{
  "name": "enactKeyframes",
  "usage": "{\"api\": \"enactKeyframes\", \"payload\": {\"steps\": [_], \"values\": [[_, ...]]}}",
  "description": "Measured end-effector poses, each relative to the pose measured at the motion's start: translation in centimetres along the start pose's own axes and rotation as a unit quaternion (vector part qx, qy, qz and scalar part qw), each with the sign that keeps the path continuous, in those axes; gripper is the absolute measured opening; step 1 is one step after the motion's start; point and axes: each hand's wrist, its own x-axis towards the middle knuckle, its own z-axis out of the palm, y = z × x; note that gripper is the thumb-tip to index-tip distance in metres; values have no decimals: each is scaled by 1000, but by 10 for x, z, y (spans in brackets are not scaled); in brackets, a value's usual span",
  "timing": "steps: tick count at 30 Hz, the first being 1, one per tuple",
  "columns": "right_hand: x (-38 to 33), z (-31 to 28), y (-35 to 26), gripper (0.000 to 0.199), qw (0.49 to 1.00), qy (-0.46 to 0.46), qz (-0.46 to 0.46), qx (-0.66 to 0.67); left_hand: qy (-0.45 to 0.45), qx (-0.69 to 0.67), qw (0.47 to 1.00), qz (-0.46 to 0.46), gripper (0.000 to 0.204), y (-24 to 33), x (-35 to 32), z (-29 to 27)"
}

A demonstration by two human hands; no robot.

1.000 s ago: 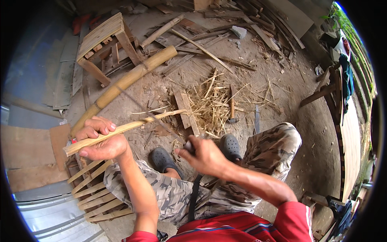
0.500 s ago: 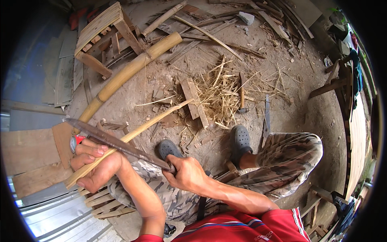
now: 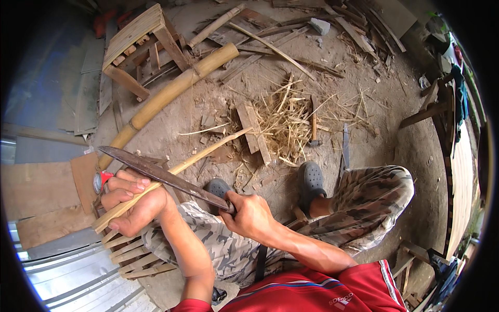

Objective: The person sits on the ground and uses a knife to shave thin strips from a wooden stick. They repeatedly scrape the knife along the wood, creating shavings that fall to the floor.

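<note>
My left hand is closed around the near end of a long split bamboo strip. The strip slants up to the right, and its far end lies at a small wooden block on the ground. In my right hand is the handle of a machete with a dark, worn blade. The blade crosses over the strip just beyond my left fingers, its tip pointing up to the left. Whether its edge bites into the bamboo cannot be made out.
Pale shavings are heaped ahead, with a hammer and a handsaw blade beside them. A thick bamboo pole leans by a wooden stool at far left. Scrap boards lie at the back. My clogs flank the block.
Both hands, the machete and the bamboo strip have shifted slightly to the right in the picture. The surroundings have shifted a little too. Both grips are the same.
</note>
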Motion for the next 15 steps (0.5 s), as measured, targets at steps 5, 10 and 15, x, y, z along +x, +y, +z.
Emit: {"api": "enactKeyframes", "payload": {"steps": [5, 10, 15], "values": [[-12, -17, -35, 21, 999, -31, -15, -2, 25, 33, 998, 41, 59, -1, -1, 5], [-4, -11, 7, 19, 997, -12, 75, -32, -29, -54, 998, 0, 63, 0, -7, -2], [-3, -14, -8, 21, 999, 0, 41, -12, -45, -58, 997, 6, 63, 2, -9, 1]]}}
